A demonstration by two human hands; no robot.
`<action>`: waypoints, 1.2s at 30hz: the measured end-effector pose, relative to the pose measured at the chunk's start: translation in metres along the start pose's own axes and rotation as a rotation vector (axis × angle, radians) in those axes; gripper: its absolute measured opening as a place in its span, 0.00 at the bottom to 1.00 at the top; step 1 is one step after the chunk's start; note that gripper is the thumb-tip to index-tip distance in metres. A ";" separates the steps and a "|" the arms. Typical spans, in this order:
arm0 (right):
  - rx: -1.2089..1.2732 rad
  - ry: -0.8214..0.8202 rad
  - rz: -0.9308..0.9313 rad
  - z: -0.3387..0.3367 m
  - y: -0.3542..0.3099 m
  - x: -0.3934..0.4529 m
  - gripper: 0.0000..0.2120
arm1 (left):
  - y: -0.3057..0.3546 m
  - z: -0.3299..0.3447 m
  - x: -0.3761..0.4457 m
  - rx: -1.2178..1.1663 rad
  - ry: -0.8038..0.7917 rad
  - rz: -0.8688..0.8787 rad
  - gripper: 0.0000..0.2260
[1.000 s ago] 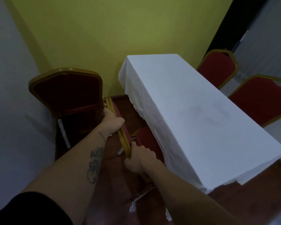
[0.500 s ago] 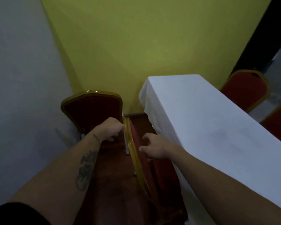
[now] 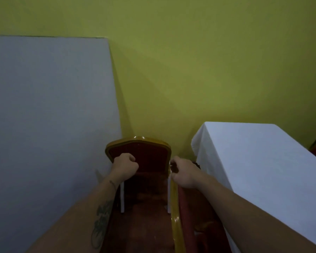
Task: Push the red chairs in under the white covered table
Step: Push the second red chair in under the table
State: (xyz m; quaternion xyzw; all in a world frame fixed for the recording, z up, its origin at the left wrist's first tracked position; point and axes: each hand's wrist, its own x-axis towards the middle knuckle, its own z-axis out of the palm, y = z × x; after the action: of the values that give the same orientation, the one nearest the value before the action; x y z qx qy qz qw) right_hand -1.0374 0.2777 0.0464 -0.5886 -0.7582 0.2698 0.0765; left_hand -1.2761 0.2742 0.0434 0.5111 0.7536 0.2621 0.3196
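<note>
From the head camera we see the far red chair (image 3: 144, 157) left of the white covered table (image 3: 263, 161), its back toward us. Our left hand (image 3: 125, 164) curls over the frame's left edge, our right hand (image 3: 183, 173) clasps its right edge. The frame looks rigid and glossy, maybe slippery; we'd grip both side rails. A nearer chair (image 3: 181, 216) stands tucked against the table

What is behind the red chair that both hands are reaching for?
Behind the far red chair stands the yellow-green wall, with a grey panel to its left. The floor there is hidden by the chair.
</note>
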 end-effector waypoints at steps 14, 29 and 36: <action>-0.295 -0.058 0.143 0.016 -0.062 0.199 0.35 | -0.030 -0.028 0.213 0.684 -0.189 0.295 0.42; -0.385 -0.067 0.257 0.044 -0.050 0.258 0.37 | -0.025 -0.002 0.259 0.659 -0.258 0.262 0.16; -0.687 -0.012 0.116 0.051 -0.061 0.237 0.22 | -0.030 -0.010 0.249 0.649 -0.356 0.173 0.15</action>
State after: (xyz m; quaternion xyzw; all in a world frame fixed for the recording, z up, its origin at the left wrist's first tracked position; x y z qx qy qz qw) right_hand -1.1818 0.4725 -0.0137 -0.6205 -0.7705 0.0063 -0.1461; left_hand -1.3692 0.4967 -0.0249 0.6850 0.6841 -0.0574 0.2438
